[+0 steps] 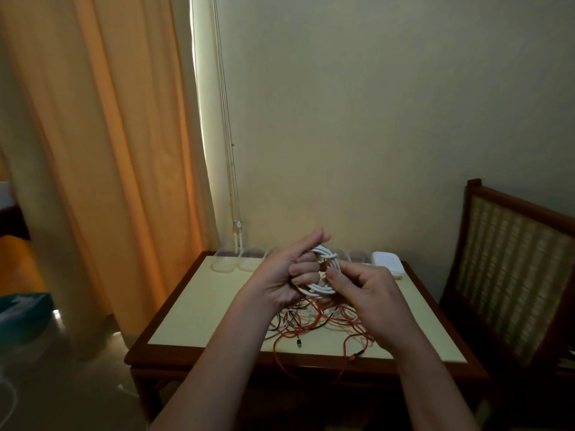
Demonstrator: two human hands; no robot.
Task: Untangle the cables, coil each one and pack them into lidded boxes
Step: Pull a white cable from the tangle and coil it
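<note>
A white cable (323, 289) wound into a small coil hangs in the air above the table. My left hand (286, 272) grips the coil, its fingers curled through the loops. My right hand (367, 290) pinches the coil's right side with thumb and fingers. Beneath both hands a tangle of orange, black and white cables (314, 321) lies on the table (186, 312), and two orange ends hang over the front edge. Clear boxes (225, 259) stand in a row along the back edge. White lids (387, 259) are stacked at the back right.
A wooden chair with a woven back (510, 269) stands close to the table's right side. An orange curtain (102, 150) hangs at the left, with blind cords (231, 169) beside it. The wall is directly behind the table.
</note>
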